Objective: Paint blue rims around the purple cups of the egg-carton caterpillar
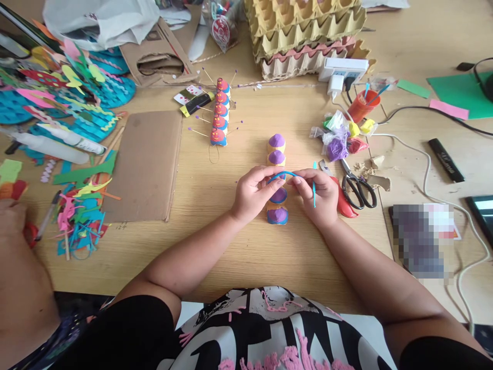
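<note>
My left hand (252,192) and my right hand (319,198) pinch the two ends of a thin blue clay strand (284,173), which arches between them. A light-blue stick tool (314,192) also sits between the fingers of my right hand. Below the strand lies an egg-carton strip (277,216) with purple clay caps, partly covered by the strand and my left fingers. Farther back and to the left stands a finished-looking strip (220,110) with red faces, blue and white sides, and several thin sticks with dark tips.
Brown cardboard (144,164) lies left, beside colourful paper scraps (82,221). Black-handled scissors (358,190), wrapped clay (337,146) and an orange cup (363,106) are on the right. Egg trays (308,31) and a power strip (342,69) stand behind. Another person's arm (23,288) rests far left.
</note>
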The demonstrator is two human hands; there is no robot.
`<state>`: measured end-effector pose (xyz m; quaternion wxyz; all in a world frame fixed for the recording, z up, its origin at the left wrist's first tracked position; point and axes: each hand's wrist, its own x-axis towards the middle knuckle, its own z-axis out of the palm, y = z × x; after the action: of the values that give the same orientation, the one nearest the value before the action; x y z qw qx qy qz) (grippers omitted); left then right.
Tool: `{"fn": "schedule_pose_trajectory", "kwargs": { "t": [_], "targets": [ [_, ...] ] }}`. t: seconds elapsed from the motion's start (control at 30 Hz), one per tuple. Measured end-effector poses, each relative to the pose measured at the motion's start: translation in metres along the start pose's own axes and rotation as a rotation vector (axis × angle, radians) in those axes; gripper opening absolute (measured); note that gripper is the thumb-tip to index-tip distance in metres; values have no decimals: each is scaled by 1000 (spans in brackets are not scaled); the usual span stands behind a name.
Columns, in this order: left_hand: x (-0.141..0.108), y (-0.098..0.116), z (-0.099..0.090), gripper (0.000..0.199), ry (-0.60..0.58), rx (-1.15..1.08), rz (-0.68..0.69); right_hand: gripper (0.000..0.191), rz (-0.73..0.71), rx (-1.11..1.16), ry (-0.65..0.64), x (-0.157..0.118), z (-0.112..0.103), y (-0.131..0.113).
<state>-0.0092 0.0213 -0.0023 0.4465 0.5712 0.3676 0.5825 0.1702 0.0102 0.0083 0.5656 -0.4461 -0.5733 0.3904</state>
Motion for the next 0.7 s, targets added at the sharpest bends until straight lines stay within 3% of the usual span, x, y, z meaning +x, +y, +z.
{"fn": "schedule_pose_trajectory", "kwargs": {
  "t": [0.47,0.7],
  "targets": [
    [0,5,-6,25,-30,93,15,47,-57,-97,37,0,-1,-5],
    [2,7,-7,21,-41,156,89,43,-57,3,-51,0,-2,-4]
  ]
}}
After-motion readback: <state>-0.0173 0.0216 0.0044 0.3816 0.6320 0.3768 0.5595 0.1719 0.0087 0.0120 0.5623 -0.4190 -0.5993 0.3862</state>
